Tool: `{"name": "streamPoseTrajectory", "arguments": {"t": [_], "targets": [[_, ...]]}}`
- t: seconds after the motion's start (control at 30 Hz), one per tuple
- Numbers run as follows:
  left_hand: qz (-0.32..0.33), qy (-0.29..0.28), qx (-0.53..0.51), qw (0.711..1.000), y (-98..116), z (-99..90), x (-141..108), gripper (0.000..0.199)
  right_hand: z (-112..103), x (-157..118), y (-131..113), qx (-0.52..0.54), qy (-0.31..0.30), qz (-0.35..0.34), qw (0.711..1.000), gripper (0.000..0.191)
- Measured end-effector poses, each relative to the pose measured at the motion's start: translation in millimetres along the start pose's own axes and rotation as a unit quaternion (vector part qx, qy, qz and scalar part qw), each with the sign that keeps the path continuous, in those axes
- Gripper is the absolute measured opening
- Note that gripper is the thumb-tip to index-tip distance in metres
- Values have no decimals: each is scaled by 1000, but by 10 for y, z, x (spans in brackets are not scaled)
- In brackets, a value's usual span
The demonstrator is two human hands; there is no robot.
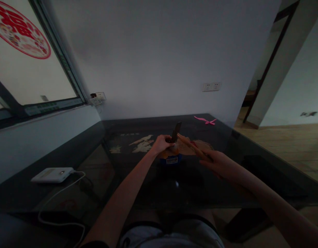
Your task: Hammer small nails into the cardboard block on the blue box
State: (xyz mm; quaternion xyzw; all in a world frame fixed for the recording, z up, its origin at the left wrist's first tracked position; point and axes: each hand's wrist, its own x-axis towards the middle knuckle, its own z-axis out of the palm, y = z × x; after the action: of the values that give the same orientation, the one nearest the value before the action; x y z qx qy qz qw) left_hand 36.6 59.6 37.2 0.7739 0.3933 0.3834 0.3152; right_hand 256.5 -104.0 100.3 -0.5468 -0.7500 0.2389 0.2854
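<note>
My left hand is closed around the lower part of a dark, flat, upright piece, above a blue item with a white label. My right hand grips a light brown stick-like tool, which slants up and left so that its tip is close to the dark piece. Whether the tip touches it I cannot tell. Behind the tool lies a tan, flat sheet or bag on the dark glossy table. The fingertips of both hands are partly hidden.
A white power bank with a white cable lies at the table's left. A pink ribbon-like item rests at the back right. A dark flat object is near the right edge. A wall stands behind the table.
</note>
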Motion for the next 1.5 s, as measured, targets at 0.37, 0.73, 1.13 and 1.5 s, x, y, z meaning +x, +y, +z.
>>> {"name": "streamPoseTrajectory", "arguments": {"t": [0.37, 0.73, 1.13, 1.5], "targets": [[-8, 1, 21, 1000, 4, -9, -3, 18, 35, -6, 51, -66, -1, -22, 998, 20], [0, 1, 7, 1000, 12, 0, -5, 17, 23, -39, 7, -31, -9, -19, 999, 32], [-1, 4, 14, 1000, 16, -7, -12, 16, 52, -37, 79, -16, 9, -31, 999, 31], [85, 48, -42, 994, 30, -256, -8, 31, 211, -289, 270, 207, 18, 78, 975, 49]]}}
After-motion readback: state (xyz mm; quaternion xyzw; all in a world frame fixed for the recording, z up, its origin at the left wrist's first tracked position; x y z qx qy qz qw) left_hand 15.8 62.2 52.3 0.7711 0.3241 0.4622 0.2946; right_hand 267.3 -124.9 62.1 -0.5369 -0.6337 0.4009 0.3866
